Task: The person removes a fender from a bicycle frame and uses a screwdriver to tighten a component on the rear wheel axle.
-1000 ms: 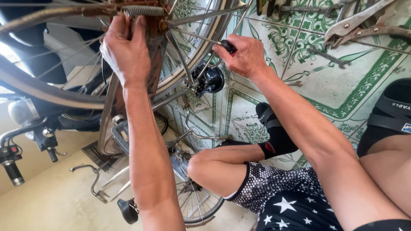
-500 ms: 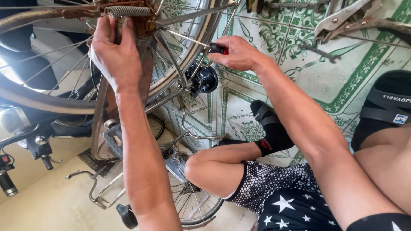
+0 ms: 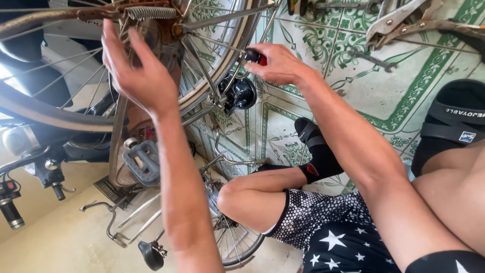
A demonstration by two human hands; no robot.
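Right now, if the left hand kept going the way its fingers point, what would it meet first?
Probably the rusty coil spring just above the left hand's fingertips, at the top of the bicycle wheel; depth is unclear, so the fingers may already touch the frame there.

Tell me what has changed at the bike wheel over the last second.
The left hand has opened: its fingers, earlier curled over the rusty spring, now stand spread just below it. The view has slid, so the pliers and black sandal sit a little lower in the picture. The right hand keeps pinching the red-and-black tool near the wheel hub; the bent knee stays put.
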